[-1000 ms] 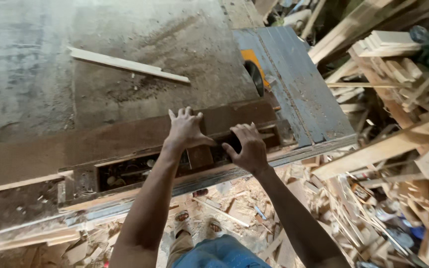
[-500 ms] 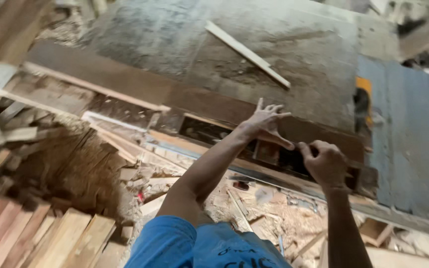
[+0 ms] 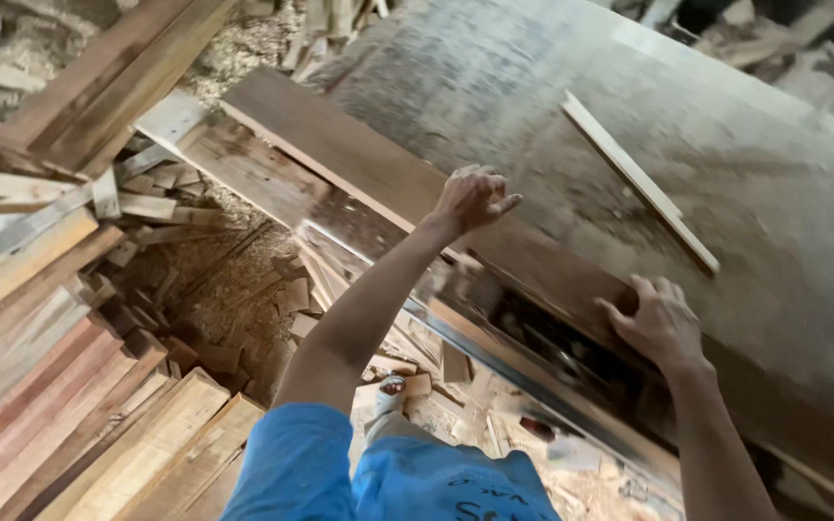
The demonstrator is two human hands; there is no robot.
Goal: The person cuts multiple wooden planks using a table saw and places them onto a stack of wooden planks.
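The left hand (image 3: 470, 198) lay on the long dark plank (image 3: 359, 159) with its fingers loosely curled, touching it rather than gripping it. The right hand (image 3: 658, 323) rested farther along the same plank, fingers bent over its near edge. The plank ran along the front edge of the dusty worktop (image 3: 533, 96). A thin pale strip of wood (image 3: 639, 178) lay loose on the worktop beyond the hands. Stacked boards (image 3: 60, 386) lay on the floor to the left.

Thin strip (image 3: 639, 181) obstructs the dusty tabletop (image 3: 494, 87); elsewhere open.
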